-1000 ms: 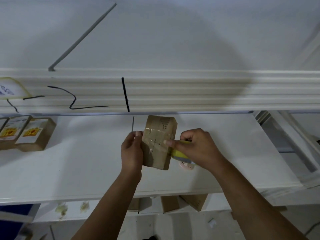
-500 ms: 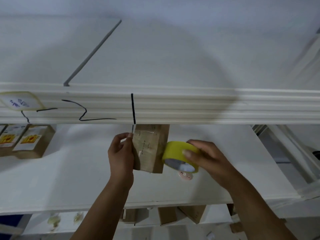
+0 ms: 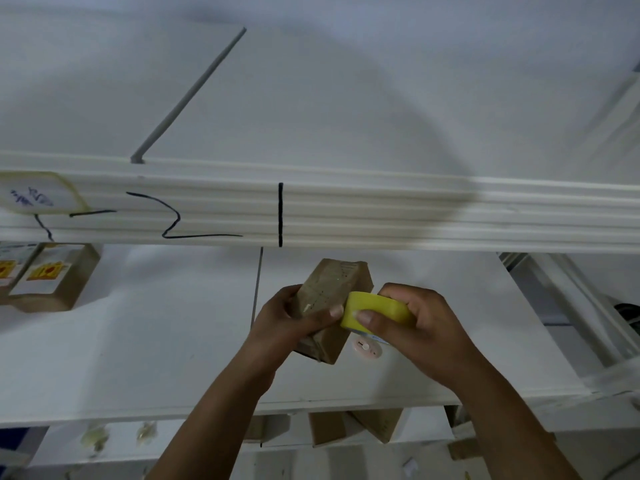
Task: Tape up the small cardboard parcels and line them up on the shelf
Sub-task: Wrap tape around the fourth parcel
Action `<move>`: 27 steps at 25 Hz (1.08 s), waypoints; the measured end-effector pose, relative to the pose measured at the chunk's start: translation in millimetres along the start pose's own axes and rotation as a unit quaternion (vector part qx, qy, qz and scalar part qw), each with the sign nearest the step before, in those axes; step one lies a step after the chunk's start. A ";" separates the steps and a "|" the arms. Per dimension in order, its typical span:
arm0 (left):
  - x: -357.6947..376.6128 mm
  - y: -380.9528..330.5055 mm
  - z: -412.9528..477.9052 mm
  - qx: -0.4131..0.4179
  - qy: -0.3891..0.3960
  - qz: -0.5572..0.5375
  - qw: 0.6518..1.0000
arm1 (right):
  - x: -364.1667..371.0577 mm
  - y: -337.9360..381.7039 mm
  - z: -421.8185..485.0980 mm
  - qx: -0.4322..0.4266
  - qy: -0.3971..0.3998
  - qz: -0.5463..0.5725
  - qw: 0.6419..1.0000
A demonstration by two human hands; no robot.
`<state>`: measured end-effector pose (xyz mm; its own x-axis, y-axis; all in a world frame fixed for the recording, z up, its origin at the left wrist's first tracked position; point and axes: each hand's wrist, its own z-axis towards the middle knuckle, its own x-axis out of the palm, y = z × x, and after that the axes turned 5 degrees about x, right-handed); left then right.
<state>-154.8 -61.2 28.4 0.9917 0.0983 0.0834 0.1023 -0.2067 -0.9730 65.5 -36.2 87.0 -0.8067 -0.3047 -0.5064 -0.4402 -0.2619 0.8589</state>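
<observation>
The head view, the only one, shows the taping step in hand rather than the lining-up. Just below centre, toward 6 o'clock, the left hand (image 3: 287, 323) grips the parcel (image 3: 332, 282), fingers curled round its left side and thumb laid across the front face. The parcel is tilted, its top leaning to 1 o'clock. Whether its lower corner rests on the shelf (image 3: 138, 358) or hangs just over it I cannot tell. At the parcel's 3 o'clock the right hand (image 3: 422, 323) is clamped on the yellow roll (image 3: 381, 308), thumb on the outer band and fingers wrapped over the top, with the roll touching the parcel's right edge. A glossy strip seems to run down the front face, though how much of the seam it covers is too blurred to judge. Under the roll, at 6 o'clock from it, a small pink disc (image 3: 366, 348) lies on the shelf. Far off at 9 o'clock two labelled parcels (image 3: 52, 278) sit side by side on the same shelf, and more boxes (image 3: 346, 427) show below its front edge. The next move likely calls for drawing the roll round the parcel while the left hand steadies it, then pressing the tape flat and parting it. Only then would the parcel go to 9 o'clock beside the row.
</observation>
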 end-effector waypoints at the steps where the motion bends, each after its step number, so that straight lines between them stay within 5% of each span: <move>1: 0.8 2.2 0.1 -0.002 -0.014 -0.027 1.000 | -1.4 0.5 1.1 0.002 -0.006 -0.001 1.000; 6: -1.0 14.1 5.3 0.024 -0.031 -0.246 0.969 | -17.5 -11.9 0.8 0.070 -0.057 -0.069 0.994; 10: 18.4 18.6 -2.4 0.026 0.152 -0.314 0.937 | -13.5 -16.9 -4.3 0.088 -0.016 -0.010 0.996; 13: 12.0 21.7 -3.6 0.012 0.207 -0.292 0.934 | -11.9 -13.0 -2.5 0.080 -0.004 -0.011 0.997; 17: -6.3 3.9 -1.5 0.018 0.149 -0.071 0.986 | -8.4 -7.8 -0.3 0.070 -0.013 -0.044 0.996; 20: -7.2 -4.0 -2.1 0.045 0.087 0.074 0.992 | -7.9 -3.1 5.5 0.052 -0.035 -0.104 0.993; 24: 4.1 -10.3 -2.1 0.060 0.078 0.044 0.994 | -5.7 7.2 12.0 0.033 -0.027 -0.143 0.989; 27: 6.6 -8.1 2.1 0.043 0.022 -0.055 0.997 | -19.0 10.4 12.8 0.001 0.062 -0.065 0.996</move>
<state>-149.2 -56.9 36.4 0.9773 0.0724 0.1992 0.2065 -0.1130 -0.9719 71.2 -21.4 106.6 -0.6881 -0.3796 -0.6183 -0.5385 -0.3039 0.7859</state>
